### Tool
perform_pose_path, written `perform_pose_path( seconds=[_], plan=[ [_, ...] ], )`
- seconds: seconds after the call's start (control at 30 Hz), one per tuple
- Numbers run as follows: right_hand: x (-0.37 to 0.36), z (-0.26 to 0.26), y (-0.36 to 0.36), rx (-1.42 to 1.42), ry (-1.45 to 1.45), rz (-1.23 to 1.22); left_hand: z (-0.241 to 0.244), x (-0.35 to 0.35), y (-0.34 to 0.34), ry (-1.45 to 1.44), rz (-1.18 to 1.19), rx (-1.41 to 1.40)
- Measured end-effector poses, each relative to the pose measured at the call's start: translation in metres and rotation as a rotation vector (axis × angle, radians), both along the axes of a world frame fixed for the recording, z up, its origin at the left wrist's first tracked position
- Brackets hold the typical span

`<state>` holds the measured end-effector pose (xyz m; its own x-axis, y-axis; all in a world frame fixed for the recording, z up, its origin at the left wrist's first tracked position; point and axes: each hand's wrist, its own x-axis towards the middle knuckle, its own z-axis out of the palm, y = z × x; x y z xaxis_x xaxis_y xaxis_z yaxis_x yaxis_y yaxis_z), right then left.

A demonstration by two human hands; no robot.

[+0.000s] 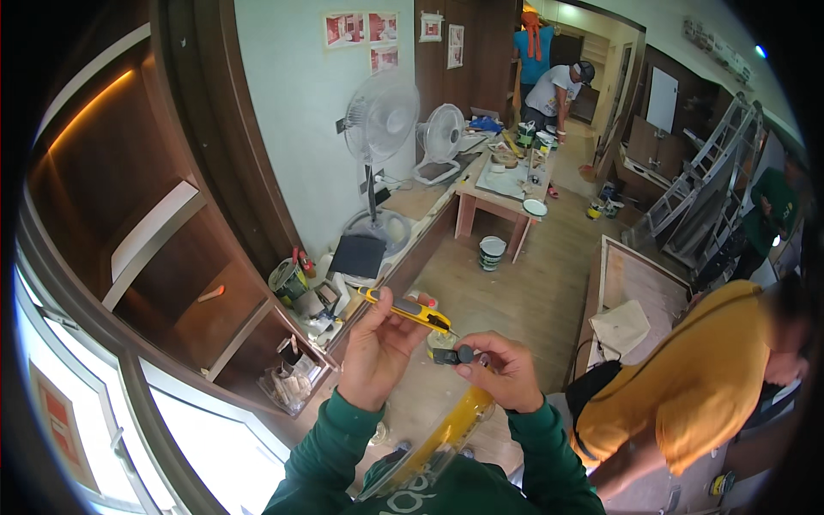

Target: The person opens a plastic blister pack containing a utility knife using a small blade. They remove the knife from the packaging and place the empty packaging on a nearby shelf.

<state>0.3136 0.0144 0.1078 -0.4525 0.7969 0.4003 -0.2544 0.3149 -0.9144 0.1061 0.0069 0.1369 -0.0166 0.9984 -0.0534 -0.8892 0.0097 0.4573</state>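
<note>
My left hand (373, 360) grips a yellow and grey utility knife (412, 310), its front end pointing right and slightly down. Between the thumb and fingers of my right hand (508, 373) is a small black part (450, 355) with a round knob, close below the knife's tip. Whether the tip touches the part I cannot tell. A long, clear and yellow plastic piece (454, 431) slants from beneath my right hand towards my chest; how it is supported is hidden.
To the right, a person in an orange shirt (682, 380) bends close by, beside a wooden panel frame (605, 277) bearing a pale cloth bag (621, 328). A cluttered ledge (412, 257) with a pedestal fan (383, 122) runs left. Ahead are a bucket (492, 254), a worktable (496, 199) and ladders (702, 167).
</note>
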Motion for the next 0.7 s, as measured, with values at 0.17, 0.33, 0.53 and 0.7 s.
perform_pose_path(
  seconds=[0.17,0.33,0.53,0.7],
  plan=[
    [-0.012,-0.002,-0.002,-0.053,0.052,0.058,0.001,-0.01,-0.003,0.006,-0.005,-0.046],
    [-0.023,-0.005,-0.008,-0.045,0.075,0.019,-0.003,-0.02,-0.002,0.044,-0.025,-0.055],
    [-0.032,-0.006,-0.013,-0.068,0.059,-0.045,-0.005,-0.028,0.0,0.084,-0.032,-0.057],
    [-0.04,-0.013,-0.017,-0.084,0.101,-0.059,-0.009,-0.033,0.001,0.123,0.006,-0.056]
  ],
)
